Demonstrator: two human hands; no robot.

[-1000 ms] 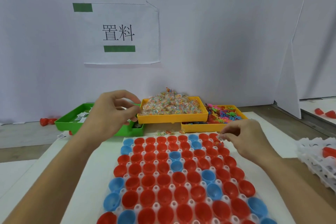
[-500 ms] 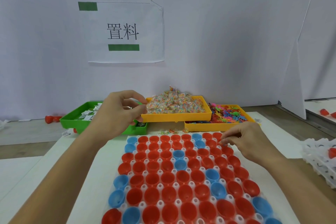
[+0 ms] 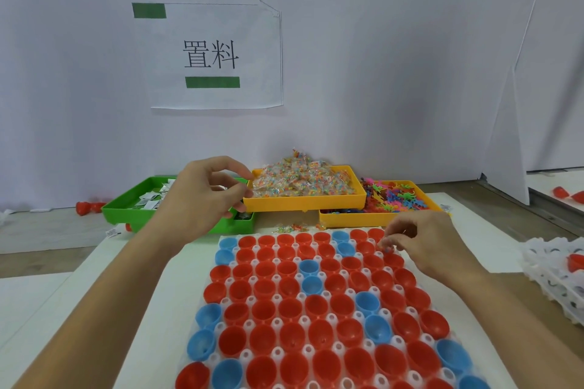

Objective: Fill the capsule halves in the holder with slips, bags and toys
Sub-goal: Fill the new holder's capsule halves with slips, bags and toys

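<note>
R hand (image 3: 425, 245) is lowering its pinched fingertips (image 3: 386, 248) toward the far-right cups of the holder (image 3: 316, 303) vs a sec ago, when it was hovering a bit higher by the far edge. Something tiny and coloured seems to be sitting in that pinch, prob a toy, too small to confirm. My read: one drop-in is about to happen, w/ nearly all the work still ahead, since the red and blue halves (image 3: 265, 313) are looking bare inside.

L hand (image 3: 202, 199) is barely shifting, hanging over the gap between the green tray (image 3: 126, 208) and the bag tray (image 3: 303, 202), thumb and fingers curled together. A pale sliver is showing at the fingers, maybe a slip; can't tell if it's gripping anything.

Supplies are sitting beyond the holder: slips (image 3: 151, 199) in the green tray, bags (image 3: 303, 177) heaped in the middle, toys (image 3: 395, 196) in the R tray (image 3: 347, 219), which is partly tucked under the bag tray.

Holder's near rows are cut off at the bottom edge. A few loose bits (image 3: 294, 227) are lying by the holder's far edge, blurry.
</note>
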